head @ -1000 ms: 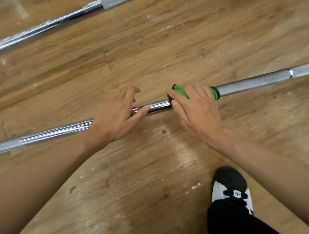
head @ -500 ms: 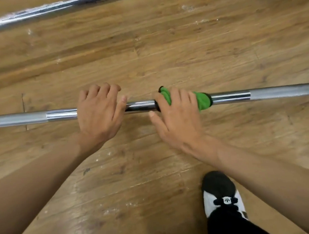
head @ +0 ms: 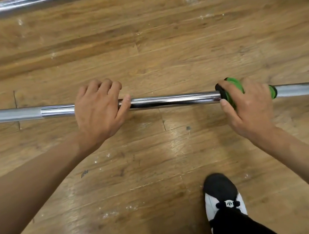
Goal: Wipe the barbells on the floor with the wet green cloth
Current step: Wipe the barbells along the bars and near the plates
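Your right hand has its fingers curled over the green cloth, thumb on the near side, so the cloth is wrapped around the near barbell and gripped against it. Green shows at both edges of your hand, with a dark rim at the cloth's left end. Your left hand grips the same bar further left, fingers folded over the top and the thumb lying along the shiny steel. A bare, polished stretch of bar runs between your two hands. Beyond each hand the bar turns to a duller grey finish. It lies flat on the scuffed wooden floor, crossing the view from side to side. A second barbell lies well apart along the top edge. Your black-and-white shoe stands on the floor below your right forearm.
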The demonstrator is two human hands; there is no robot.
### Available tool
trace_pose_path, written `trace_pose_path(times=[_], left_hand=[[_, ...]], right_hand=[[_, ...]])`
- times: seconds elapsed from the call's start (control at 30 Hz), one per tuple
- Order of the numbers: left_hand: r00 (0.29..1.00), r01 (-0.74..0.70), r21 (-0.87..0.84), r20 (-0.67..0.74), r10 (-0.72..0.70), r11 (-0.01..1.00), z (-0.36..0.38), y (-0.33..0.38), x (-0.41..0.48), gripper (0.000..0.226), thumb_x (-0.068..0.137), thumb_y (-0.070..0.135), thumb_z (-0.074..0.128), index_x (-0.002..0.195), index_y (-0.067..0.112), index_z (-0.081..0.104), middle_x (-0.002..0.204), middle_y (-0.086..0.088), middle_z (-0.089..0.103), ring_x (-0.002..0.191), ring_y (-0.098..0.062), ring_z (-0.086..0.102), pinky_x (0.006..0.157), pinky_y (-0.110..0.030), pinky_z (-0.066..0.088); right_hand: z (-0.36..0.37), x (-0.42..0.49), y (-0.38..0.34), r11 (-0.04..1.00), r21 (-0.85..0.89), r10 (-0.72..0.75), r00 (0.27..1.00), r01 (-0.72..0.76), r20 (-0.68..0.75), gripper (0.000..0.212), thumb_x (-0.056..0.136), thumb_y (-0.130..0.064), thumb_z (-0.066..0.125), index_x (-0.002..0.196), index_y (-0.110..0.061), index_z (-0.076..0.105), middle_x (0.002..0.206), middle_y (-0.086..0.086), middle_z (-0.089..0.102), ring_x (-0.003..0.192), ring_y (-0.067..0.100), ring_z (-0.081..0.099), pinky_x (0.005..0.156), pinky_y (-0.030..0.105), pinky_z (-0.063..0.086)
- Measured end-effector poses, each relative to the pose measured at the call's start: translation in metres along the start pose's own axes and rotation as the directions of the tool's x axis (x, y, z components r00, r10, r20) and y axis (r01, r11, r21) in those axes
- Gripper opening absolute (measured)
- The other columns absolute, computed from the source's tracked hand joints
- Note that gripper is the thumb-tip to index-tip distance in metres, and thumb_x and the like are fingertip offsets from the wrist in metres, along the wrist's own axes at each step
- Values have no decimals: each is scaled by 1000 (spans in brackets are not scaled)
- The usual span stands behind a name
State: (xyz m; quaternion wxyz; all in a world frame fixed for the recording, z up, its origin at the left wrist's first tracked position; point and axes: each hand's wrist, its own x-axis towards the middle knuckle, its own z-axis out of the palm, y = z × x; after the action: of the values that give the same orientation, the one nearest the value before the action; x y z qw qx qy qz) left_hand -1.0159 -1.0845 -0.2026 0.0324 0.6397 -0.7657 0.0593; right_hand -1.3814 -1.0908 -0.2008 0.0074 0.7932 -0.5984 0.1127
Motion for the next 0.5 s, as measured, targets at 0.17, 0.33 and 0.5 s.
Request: trace_pose_path(times=[0.17, 0.33, 0.5], left_hand=[[1000, -18, -20, -14, 18, 1000, 1, 1, -3, 49, 106, 49, 35, 106, 10, 64, 105, -11, 66, 96, -37, 55, 80, -48, 39], [1000, -22, -36, 3, 22, 999, 0, 1, -6, 63, 108, 54, 20, 104, 9, 63, 105, -11, 65, 96, -37, 57, 77, -48, 40], [999, -29, -30, 37, 30, 999, -3, -2, -6, 57, 107, 52, 27, 105, 9, 64, 106, -11, 66, 98, -37, 57, 78, -49, 40]], right_hand=[[11, 9, -80, 997, 57, 58, 998, -57, -5, 72, 102, -65, 21, 113, -13, 69, 97, 18, 55, 91, 33, 51, 81, 45, 33], [22, 35, -184, 991, 119, -63, 998, 59, 31, 68, 102, -67, 23, 102, -18, 70, 91, 13, 60, 82, 33, 54, 74, 43, 32], [13, 29, -151, 960, 181, -231, 969, 214, 82, 62, 105, -60, 22, 129, -20, 64, 99, 12, 58, 86, 32, 53, 75, 42, 32]])
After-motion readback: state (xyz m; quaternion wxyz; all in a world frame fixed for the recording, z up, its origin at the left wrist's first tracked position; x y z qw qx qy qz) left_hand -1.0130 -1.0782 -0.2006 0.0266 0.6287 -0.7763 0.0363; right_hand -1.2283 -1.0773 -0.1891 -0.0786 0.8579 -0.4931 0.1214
